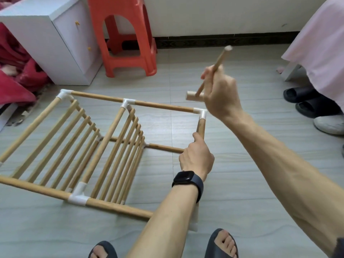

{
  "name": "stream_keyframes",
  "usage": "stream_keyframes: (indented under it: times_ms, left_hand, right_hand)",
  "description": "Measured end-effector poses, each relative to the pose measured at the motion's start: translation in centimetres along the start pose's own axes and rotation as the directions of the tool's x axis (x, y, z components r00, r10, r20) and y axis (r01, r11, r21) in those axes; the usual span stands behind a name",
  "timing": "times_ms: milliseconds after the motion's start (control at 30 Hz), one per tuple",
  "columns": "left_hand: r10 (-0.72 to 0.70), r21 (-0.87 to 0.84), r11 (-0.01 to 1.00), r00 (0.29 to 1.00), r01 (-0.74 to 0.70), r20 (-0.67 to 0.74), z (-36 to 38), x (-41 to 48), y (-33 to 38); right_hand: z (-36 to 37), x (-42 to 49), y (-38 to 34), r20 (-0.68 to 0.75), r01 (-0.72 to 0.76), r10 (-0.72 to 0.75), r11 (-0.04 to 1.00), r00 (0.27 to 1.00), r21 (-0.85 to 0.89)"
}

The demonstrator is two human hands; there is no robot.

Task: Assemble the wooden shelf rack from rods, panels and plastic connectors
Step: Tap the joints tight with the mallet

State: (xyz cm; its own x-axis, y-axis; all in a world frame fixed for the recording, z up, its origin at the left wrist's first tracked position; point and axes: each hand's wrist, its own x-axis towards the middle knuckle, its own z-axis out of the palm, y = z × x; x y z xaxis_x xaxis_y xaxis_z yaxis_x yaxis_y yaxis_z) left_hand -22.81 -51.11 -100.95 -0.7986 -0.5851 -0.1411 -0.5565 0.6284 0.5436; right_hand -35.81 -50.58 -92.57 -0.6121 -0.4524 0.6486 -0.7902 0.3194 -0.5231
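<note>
Rack (111, 131) lies on its side on the grey floor (251, 175), two slatted panels joined by rods and white connectors, its left end cut off by the frame edge. The left hand (197, 157), dark watch (188, 180) on the wrist, grips the upright rod (202, 127) just under the far corner connector (202, 113). The right hand (221, 94) is up in the air above that corner, fingers curled round a wooden mallet (193, 95), blurred. Crowding in behind: a red plastic stool (126, 34) beside a white cabinet (55, 34), with red fabric (14, 71) heaped at the left. On the right, a pink cloth (320, 43) hangs over dark slippers (297, 94) and a white shoe (329, 123). The left forearm covers the near rod's right end, and a white piece (194, 220) peeks out beneath it, hard to make out. Sandalled feet (221, 244) sit at the bottom edge.
</note>
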Motion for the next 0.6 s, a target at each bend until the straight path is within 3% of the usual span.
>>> stream_keyframes:
  times_ms: [67, 167, 200, 300, 333, 433, 467, 567, 600]
  left_hand:
    - [-0.004, -0.004, 1.0, 1.0, 0.004, -0.007, 0.0, 0.3, 0.0]
    - [-0.008, -0.006, 1.0, 1.0, 0.008, 0.003, 0.0, 0.3, 0.1]
    - [-0.001, -0.001, 1.0, 1.0, 0.001, 0.0, 0.0, 0.3, 0.1]
    - [-0.001, -0.002, 1.0, 1.0, 0.001, -0.01, 0.2, 0.4, 0.0]
    - [-0.003, 0.001, 1.0, 1.0, 0.003, -0.007, 0.2, 0.5, -0.1]
    - [-0.014, 0.003, 1.0, 1.0, 0.014, 0.012, 0.1, 0.3, 0.0]
    - [-0.012, 0.007, 1.0, 1.0, 0.012, 0.01, 0.0, 0.4, 0.0]
    - [-0.013, 0.004, 1.0, 1.0, 0.013, 0.002, 0.2, 0.5, -0.1]
    - [-0.013, 0.006, 1.0, 1.0, 0.013, -0.003, 0.3, 0.8, -0.1]
  right_hand:
    - [0.0, -0.8, 0.4, -0.058, -0.016, 0.016, 1.0, 0.998, 0.005]
    - [0.2, -1.9, 1.0, 0.175, -0.121, 0.135, 0.989, 0.975, -0.09]
    - [0.2, -1.0, 0.8, 0.144, -0.118, 0.127, 0.99, 0.981, -0.072]
    - [0.0, 0.5, 0.8, -0.154, -0.018, 0.024, 0.999, 0.988, 0.037]
    - [0.3, 0.1, 0.9, -0.144, -0.022, 0.026, 0.999, 0.989, 0.026]
    - [0.9, -1.2, 1.3, 0.161, -0.122, 0.131, 0.99, 0.978, -0.068]
    - [1.0, -0.7, 1.1, 0.143, -0.12, 0.128, 0.991, 0.981, -0.06]
    - [0.6, 0.1, 1.7, -0.107, -0.022, 0.021, 1.0, 0.994, -0.008]
    - [0.6, -0.1, 1.8, -0.07, -0.039, 0.038, 0.999, 0.997, -0.019]
